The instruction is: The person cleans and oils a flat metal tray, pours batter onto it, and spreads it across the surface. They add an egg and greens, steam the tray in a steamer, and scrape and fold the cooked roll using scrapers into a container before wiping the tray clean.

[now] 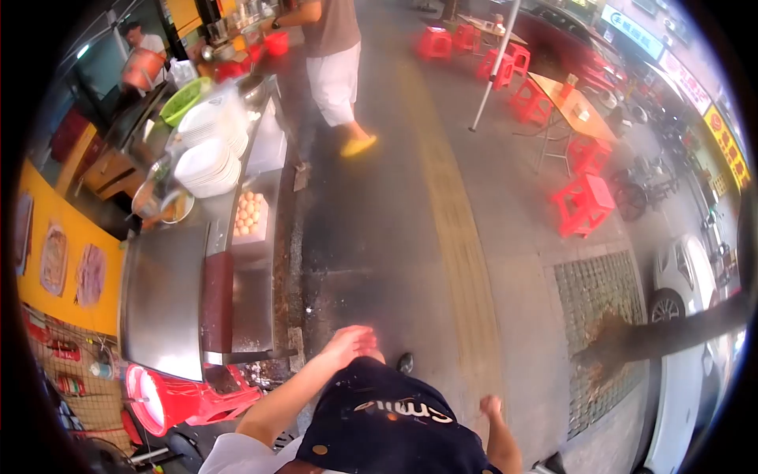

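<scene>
My left hand (352,344) is in front of my dark apron (387,419), its fingers curled together; whether anything is inside them is hidden. Low on the right, my right hand (491,406) hangs beside the apron with its fingers curled, small and partly blurred. To the left of my hands stands a metal counter (257,308). On it are a box of eggs (249,215), stacks of white plates (207,167) and a green basket (185,100). Neither hand touches the counter.
A person in white shorts (335,83) stands ahead beside the counter. Another person (144,47) is behind it. Red stools (584,204) and folding tables (575,107) line the right side, with a pole (497,63), tree trunk (671,336) and white car (685,272).
</scene>
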### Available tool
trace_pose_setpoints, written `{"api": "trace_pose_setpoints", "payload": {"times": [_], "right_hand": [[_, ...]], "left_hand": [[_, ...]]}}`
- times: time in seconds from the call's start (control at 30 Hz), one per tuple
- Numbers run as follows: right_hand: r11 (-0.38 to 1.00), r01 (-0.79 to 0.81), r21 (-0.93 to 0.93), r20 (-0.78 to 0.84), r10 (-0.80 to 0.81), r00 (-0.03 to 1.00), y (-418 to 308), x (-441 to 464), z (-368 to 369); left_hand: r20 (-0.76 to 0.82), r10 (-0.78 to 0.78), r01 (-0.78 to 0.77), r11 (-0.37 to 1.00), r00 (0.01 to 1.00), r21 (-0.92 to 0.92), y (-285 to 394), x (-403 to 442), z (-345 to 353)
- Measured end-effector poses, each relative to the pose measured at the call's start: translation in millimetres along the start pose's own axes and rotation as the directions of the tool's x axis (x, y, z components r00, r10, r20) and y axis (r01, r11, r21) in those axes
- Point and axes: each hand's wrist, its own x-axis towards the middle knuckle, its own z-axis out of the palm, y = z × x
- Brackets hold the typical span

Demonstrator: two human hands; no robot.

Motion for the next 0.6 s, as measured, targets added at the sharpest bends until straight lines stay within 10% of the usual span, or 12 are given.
{"api": "trace_pose_setpoints", "payload": {"times": [0.1,0.3,0.47,0.6], "right_hand": [[0.792,0.470,-0.389,-0.173,-0.564,0.807,-201.4,153.2,-112.0],[0.764,0.644,0.039,-0.319,-0.601,0.733,-580.8,247.3,-222.8],[0.815,0.567,-0.121,-0.018,-0.573,0.820,-675.9,286.4,-179.3],[0.629,0.741,-0.235,0.085,-0.746,0.660,-677.7,344.4,-171.0]], "left_hand": [[-0.119,0.092,-0.106,0.987,0.989,-0.118,49.2,39.2,-0.3],[-0.201,-0.075,-0.015,0.912,0.977,-0.410,130.5,176.6,-4.9],[-0.097,0.112,-0.145,0.869,0.989,-0.472,306.2,269.6,32.9],[-0.039,0.333,-0.316,0.843,0.942,-0.436,463.6,316.8,58.5]]}}
